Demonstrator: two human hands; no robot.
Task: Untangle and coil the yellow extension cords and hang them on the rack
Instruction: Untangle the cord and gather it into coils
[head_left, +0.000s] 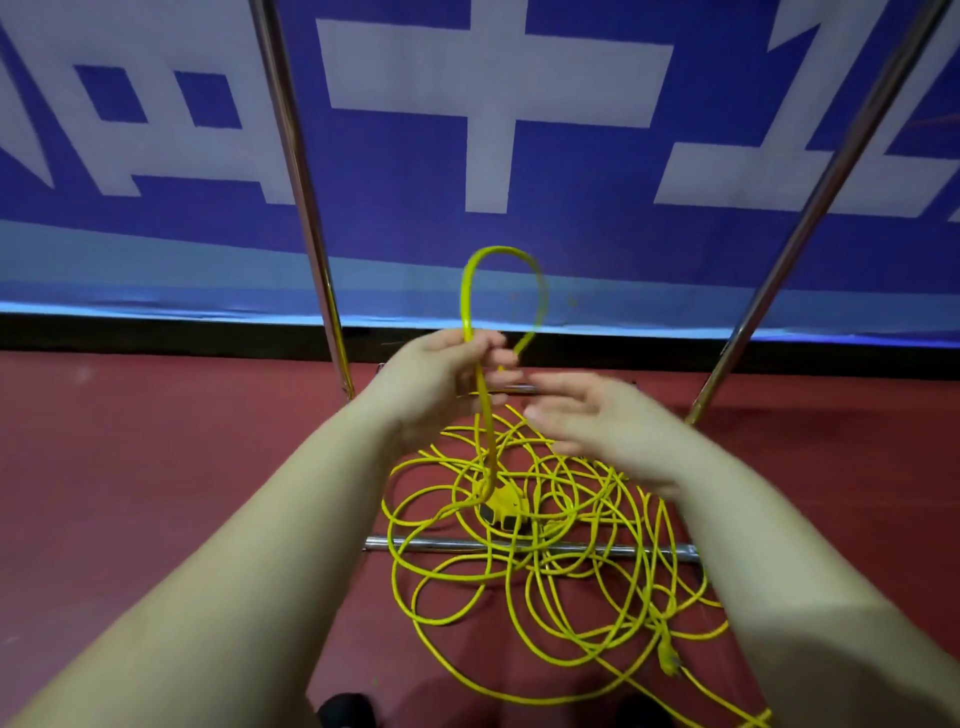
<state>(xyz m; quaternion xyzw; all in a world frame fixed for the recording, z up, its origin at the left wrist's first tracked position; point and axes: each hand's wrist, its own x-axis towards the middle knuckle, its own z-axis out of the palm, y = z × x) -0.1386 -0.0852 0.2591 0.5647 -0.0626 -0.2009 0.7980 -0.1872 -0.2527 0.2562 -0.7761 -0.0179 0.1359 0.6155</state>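
A tangled heap of yellow extension cord (545, 561) lies on the red floor between the legs of a metal rack (296, 171). A yellow socket block (501, 506) sits in the middle of the heap, and a yellow plug (670, 662) lies at its lower right. My left hand (441, 384) grips the cord and holds one loop (501, 291) upright above the heap. From that hand a strand runs down to the socket block. My right hand (597, 421) hovers beside the left with its fingers spread and blurred, holding nothing.
Two slanted chrome rack poles, one of them at the right (841, 171), rise on either side. A chrome base bar (431, 544) crosses the floor under the cords. A blue and white banner (519, 130) covers the wall behind. Dark shoe tips (345, 709) show at the bottom.
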